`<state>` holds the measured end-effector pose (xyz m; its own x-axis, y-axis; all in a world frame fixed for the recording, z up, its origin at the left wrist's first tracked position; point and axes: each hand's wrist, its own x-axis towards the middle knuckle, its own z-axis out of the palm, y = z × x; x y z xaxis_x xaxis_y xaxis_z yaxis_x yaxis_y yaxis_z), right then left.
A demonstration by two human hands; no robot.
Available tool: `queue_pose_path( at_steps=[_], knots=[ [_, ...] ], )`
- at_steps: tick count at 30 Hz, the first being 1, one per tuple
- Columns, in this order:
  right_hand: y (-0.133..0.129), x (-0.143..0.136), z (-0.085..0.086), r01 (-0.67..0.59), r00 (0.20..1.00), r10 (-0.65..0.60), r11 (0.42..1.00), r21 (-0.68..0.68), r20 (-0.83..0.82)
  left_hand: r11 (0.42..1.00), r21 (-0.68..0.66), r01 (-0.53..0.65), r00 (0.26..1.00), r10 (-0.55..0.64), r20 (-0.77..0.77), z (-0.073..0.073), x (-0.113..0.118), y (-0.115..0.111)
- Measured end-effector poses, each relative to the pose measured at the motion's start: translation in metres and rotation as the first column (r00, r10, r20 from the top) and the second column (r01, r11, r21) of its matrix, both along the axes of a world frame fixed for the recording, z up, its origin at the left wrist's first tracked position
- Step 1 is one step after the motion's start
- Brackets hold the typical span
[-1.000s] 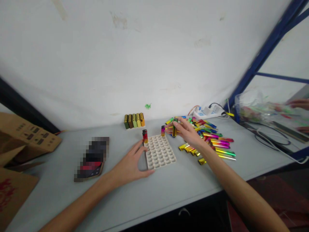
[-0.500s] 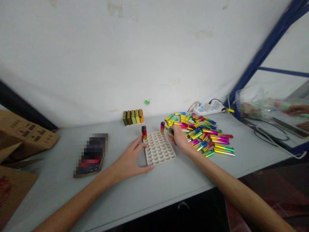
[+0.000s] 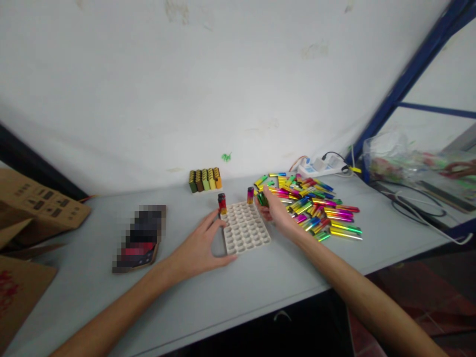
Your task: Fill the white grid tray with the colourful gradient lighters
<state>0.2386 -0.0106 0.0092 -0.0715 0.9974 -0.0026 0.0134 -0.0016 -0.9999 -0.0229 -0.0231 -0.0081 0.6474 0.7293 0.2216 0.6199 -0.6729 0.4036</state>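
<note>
A pale tray [image 3: 247, 233] with rows of round-edged slots lies on the grey table. Red lighters [image 3: 222, 203] stand upright at its far left corner, and a purple-and-yellow lighter [image 3: 250, 195] stands at its far right corner. My left hand [image 3: 203, 245] rests at the tray's left side, thumb and fingers spread apart, with nothing held. Just right of the tray, my right hand [image 3: 273, 210] is closed around a green lighter [image 3: 262, 199]. Beyond it spreads a loose pile of shiny multicoloured lighters [image 3: 338, 213], partly hidden by that hand.
A block of upright lighters [image 3: 205, 180] stands near the wall. At the left are a phone [image 3: 143, 238] and cardboard boxes [image 3: 44, 206]. A white power strip [image 3: 322, 167] sits behind the pile. Through the blue frame [image 3: 394, 89], another person's hand [image 3: 459, 169] shows at the far right.
My right hand has turned slightly, and more of the green lighter shows in its fingers. My left hand and the tray have stayed in place.
</note>
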Motion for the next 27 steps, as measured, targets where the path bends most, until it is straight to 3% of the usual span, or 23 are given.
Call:
queue_pose_path(
  at_steps=[2, 5, 10, 13, 19, 23, 27],
  knots=[
    [-0.001, 0.007, 0.008, -0.011, 0.999, 0.014, 0.996, 0.094, -0.04, 1.0, 0.001, 0.004, 1.0, -0.004, -0.004, -0.001, -0.001, 0.0],
    [-0.004, 0.02, 0.023, -0.009, 0.992, -0.029, 0.955, 0.298, 0.12, 1.0, 0.013, 0.013, 1.0, -0.013, 0.008, -0.001, -0.001, -0.001],
    [-0.003, 0.021, 0.049, -0.162, 0.944, 0.022, 0.9, 0.406, 0.329, 1.0, 0.013, 0.019, 1.0, -0.019, 0.008, 0.001, 0.0, -0.002],
    [0.012, 0.013, 0.055, -0.116, 0.896, -0.116, 0.871, 0.478, 0.429, 1.0, 0.007, 0.022, 1.0, -0.023, 0.01, 0.002, 0.0, -0.003],
    [0.048, 0.001, 0.035, -0.15, 0.771, -0.226, 0.843, 0.516, 0.595, 1.0, -0.003, 0.018, 1.0, -0.018, 0.013, 0.002, 0.001, -0.002],
    [0.054, 0.0, 0.019, -0.103, 0.769, -0.294, 0.819, 0.564, 0.567, 1.0, 0.002, 0.011, 1.0, -0.011, 0.021, 0.0, 0.002, -0.002],
    [0.056, 0.002, 0.012, -0.211, 0.791, -0.236, 0.76, 0.615, 0.564, 1.0, 0.008, 0.015, 0.999, -0.016, 0.044, 0.001, 0.002, -0.002]
  ],
)
